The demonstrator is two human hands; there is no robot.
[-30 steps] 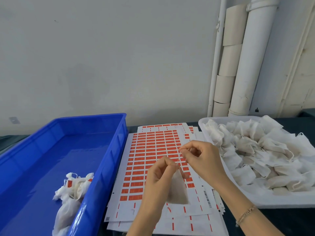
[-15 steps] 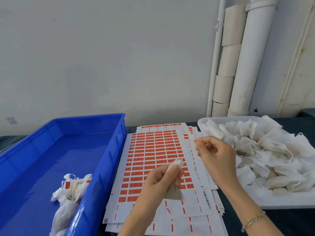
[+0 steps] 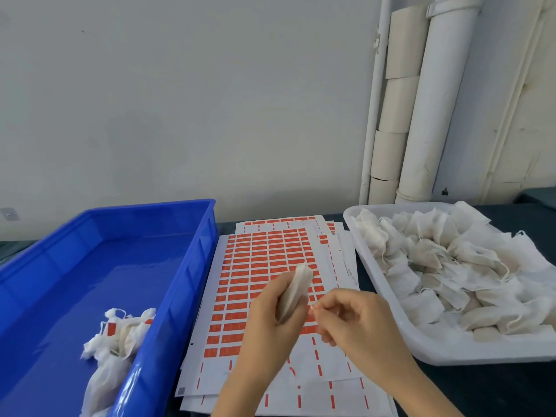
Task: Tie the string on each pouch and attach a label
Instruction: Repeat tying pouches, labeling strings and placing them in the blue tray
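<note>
Packing workshop: label sheets (image 3: 270, 266), blue bin (image 3: 192, 266), pouch tray (image 3: 391, 326)

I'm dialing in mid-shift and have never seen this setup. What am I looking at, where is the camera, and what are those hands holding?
There is no machine here: a person works bare-handed, filmed by one wide-angle camera on their head, looking down. The left hand grips a small white fabric pouch. The right hand pinches something thin beside it, likely the string; too fine to confirm. Beneath lie white sheets of orange-red labels. The blue plastic bin on the left holds a few pouches, some showing a label. The white plastic tray on the right is piled with more pouches.
</note>
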